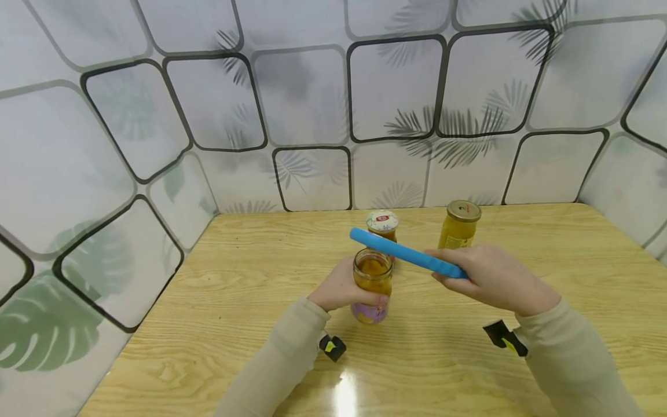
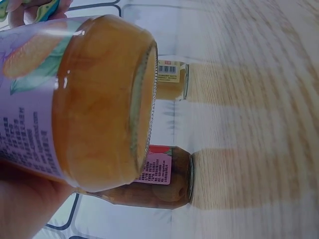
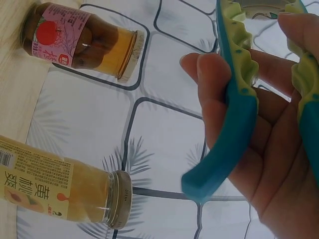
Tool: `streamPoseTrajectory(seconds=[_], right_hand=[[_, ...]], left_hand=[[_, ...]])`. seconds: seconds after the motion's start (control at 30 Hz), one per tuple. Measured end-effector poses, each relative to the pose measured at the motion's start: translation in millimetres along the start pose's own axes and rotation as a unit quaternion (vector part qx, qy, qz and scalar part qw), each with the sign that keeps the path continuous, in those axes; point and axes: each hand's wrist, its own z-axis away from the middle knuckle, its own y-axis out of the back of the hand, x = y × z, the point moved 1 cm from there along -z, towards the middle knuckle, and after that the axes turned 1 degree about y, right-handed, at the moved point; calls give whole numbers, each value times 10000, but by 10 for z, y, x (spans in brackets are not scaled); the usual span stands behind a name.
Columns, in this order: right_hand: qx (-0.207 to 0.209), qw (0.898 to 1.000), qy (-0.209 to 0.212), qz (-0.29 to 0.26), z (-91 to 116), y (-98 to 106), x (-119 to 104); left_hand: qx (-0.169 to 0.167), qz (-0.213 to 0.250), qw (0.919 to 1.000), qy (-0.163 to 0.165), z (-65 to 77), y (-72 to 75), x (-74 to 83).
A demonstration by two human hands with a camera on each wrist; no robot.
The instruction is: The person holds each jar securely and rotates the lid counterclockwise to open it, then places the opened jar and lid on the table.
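My left hand grips an upright glass jar with amber contents and a purple label; its mouth is uncovered. In the left wrist view, orange fruit fills the jar. My right hand holds a blue jar opener just above and to the right of that jar's mouth. The right wrist view shows the opener's wavy yellow-green teeth on two arms, with my fingers around them. A round metal lid appears between those arms at the top of the view.
Behind the held jar stands a lidded jar of dark round fruit. A gold-lidded jar of yellow fruit stands at the back right, beyond my right hand. All is on a wooden table backed by a patterned curtain.
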Motion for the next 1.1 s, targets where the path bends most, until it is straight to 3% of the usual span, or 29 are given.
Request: streamPoseTrajectory(seconds=[0.33, 0.47, 0.6, 0.7, 0.87, 1.1], right_hand=[[-213, 9996, -175, -19, -29, 11, -13], [-304, 9987, -391, 72, -37, 18, -8], [-398, 9976, -539, 193, -42, 9, 9], [-482, 9966, -606, 274, -41, -6, 16], [-685, 9939, -817, 268, -35, -37, 25], [-820, 9919, -938, 256, -50, -83, 51]], left_hand=[[105, -150, 9998, 11, -5, 38, -8], [366, -216, 9989, 219, 0, 96, -21], [883, -304, 9935, 649, 18, 193, -59], [1442, -468, 9831, 1028, 32, 276, -102], [2366, -560, 9588, 1468, 43, 416, -186], [3294, -610, 9294, 1548, 75, 593, -301]])
